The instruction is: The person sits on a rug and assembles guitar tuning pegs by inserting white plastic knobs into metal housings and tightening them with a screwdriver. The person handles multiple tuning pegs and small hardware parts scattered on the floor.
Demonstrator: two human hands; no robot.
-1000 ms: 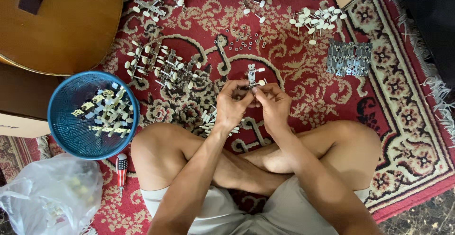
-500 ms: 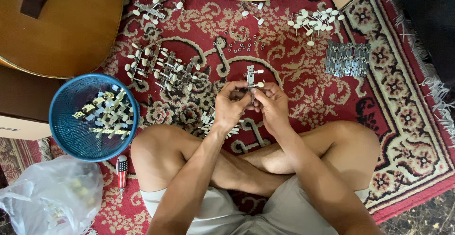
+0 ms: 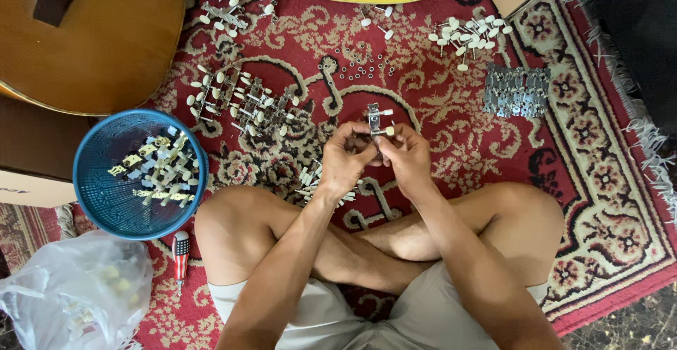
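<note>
- Together, the left hand point(image 3: 343, 159) and right hand point(image 3: 407, 156) grip a guitar tuning-machine strip point(image 3: 376, 121) with cream knobs, raised between the fingertips above the red patterned carpet point(image 3: 451, 131).
- Both wrists angle inward over the crossed legs, fingers curled around the strip's lower end.
- More tuner strips point(image 3: 240, 99) lie just beyond; a blue basket point(image 3: 95, 180) of parts sits at the left knee.

Soft even daylight, sharp focus
</note>
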